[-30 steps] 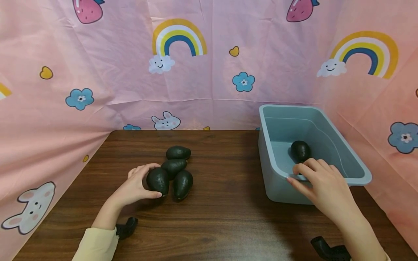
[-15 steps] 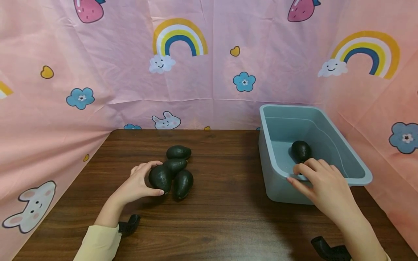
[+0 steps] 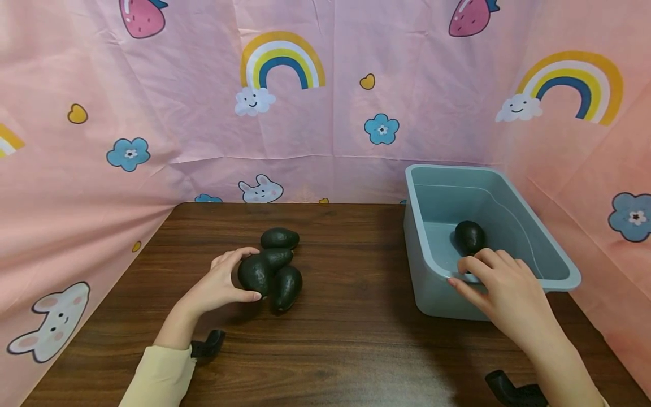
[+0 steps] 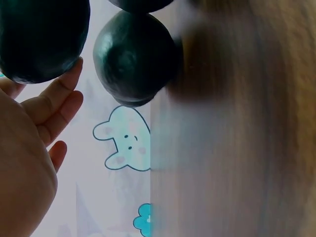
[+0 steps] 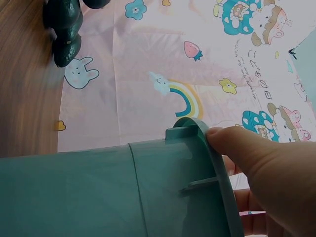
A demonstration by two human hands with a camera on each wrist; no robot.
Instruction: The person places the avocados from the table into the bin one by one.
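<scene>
My left hand (image 3: 222,285) grips a dark green avocado (image 3: 254,275) with thumb and fingers on its near and far sides. It overlaps two neighbouring avocados in the head view, one beside it (image 3: 287,287) and one behind (image 3: 278,258). Another avocado (image 3: 280,238) lies farther back. In the left wrist view the held avocado (image 4: 42,37) fills the top left corner, fingers curving under it. On the right, my right hand (image 3: 503,288) holds the near rim of a blue-grey plastic bin (image 3: 417,243), thumb outside and fingers over the inside. One avocado (image 3: 469,237) lies in the bin.
A dark wooden table (image 3: 351,339) carries everything. Pink printed cloth (image 3: 325,130) hangs behind it and along both sides. The bin stands at the right, close to the cloth, with its tall walls facing the avocado group.
My left hand has moved a little right and away with the avocado, which now overlaps its neighbours more. The right hand stays on the bin's rim.
</scene>
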